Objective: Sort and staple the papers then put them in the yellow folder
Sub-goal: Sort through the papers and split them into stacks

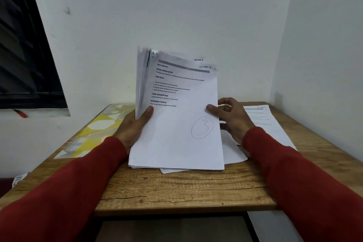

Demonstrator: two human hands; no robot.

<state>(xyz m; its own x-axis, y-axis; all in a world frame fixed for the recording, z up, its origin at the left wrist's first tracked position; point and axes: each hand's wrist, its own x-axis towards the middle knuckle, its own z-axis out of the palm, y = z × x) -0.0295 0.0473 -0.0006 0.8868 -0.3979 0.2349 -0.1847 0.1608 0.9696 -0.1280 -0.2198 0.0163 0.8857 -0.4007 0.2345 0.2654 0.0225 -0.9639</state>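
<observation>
1. My left hand (135,124) grips the stack of papers (176,124) along its left edge, thumb on the front sheet and the other fingers hidden behind, holding it tilted up with its bottom edge resting on the surface (176,188).
2. My right hand (229,118) pinches the right edge of the front sheet, the one with a circled 3, thumb on its face.
3. The stack's long axis runs away from me, up toward the wall; the sheets fan apart at the top left corner.
4. A few loose sheets (233,153) lie flat under and just right of the stack, and another printed sheet (269,124) lies farther right, beyond my right wrist.
5. The yellow folder (92,131) lies flat to the left, just beside my left hand, so that hand is the nearer one to it.
6. I judge I am mid-sort: the front sheet would peel off rightward, toward the sheets lying there. I see no stapler.
</observation>
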